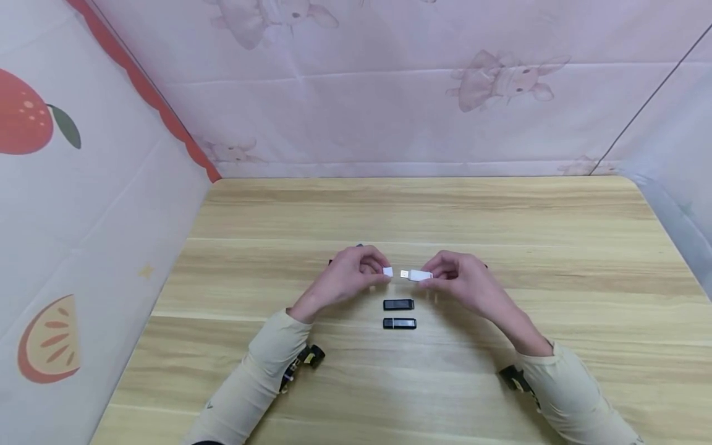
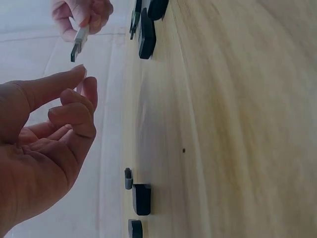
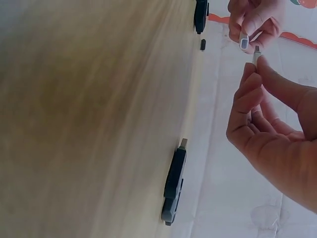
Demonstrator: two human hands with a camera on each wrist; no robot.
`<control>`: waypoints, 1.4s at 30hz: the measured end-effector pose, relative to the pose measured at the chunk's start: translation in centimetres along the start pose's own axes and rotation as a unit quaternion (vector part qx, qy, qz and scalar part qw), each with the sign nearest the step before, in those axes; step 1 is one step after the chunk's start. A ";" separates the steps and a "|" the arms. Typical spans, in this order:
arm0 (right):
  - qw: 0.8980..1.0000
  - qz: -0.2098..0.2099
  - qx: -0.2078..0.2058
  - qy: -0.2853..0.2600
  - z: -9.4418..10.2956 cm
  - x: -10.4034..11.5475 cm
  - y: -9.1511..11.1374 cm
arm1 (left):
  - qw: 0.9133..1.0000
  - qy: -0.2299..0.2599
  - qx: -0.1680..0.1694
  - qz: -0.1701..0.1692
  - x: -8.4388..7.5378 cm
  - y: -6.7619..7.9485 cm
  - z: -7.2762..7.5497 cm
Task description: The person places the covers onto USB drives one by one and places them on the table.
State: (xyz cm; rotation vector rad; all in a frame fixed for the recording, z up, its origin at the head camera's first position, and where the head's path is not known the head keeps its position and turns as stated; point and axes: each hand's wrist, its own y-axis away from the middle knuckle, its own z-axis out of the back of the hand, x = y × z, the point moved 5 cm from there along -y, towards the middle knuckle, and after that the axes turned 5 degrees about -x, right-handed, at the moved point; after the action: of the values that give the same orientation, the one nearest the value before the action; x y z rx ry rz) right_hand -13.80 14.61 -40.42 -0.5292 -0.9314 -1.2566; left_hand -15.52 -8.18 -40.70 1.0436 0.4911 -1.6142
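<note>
Above the table, my right hand (image 1: 463,279) pinches a white USB stick (image 1: 419,275) by its rear end, its metal plug bare and pointing left. Facing it, my left hand (image 1: 351,271) pinches a small white cap (image 1: 387,271) between thumb and fingertip. A narrow gap separates cap and plug. In the right wrist view the hollow opening of the cap (image 3: 244,41) shows close to the plug. Below the hands, two black USB sticks (image 1: 398,304) lie side by side on the table.
On the wooden table (image 1: 434,383), dark caps (image 2: 141,199) lie near my left hand. Under my right hand's side lie black USB sticks (image 3: 175,178), one with its plug bare. A printed fabric wall (image 1: 356,117) stands behind the table.
</note>
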 end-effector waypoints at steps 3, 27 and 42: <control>1.000 0.000 0.008 -0.026 0.0 0.0 -0.1 | 0.999 0.034 0.014 -0.002 -0.1 0.0 -0.1; 0.997 0.006 0.020 -0.068 -0.4 0.7 -0.4 | 0.993 0.109 0.040 -0.017 -0.9 0.5 -0.4; 0.998 0.001 0.022 -0.059 -0.5 1.2 -0.3 | 0.986 0.159 0.051 -0.001 -0.6 0.9 -0.7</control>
State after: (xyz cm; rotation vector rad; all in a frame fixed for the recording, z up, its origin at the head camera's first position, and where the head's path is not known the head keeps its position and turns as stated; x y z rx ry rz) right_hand -13.89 13.44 -39.73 -0.5734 -1.0558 -1.2108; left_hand -14.45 -7.60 -40.39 1.3880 0.6267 -1.4929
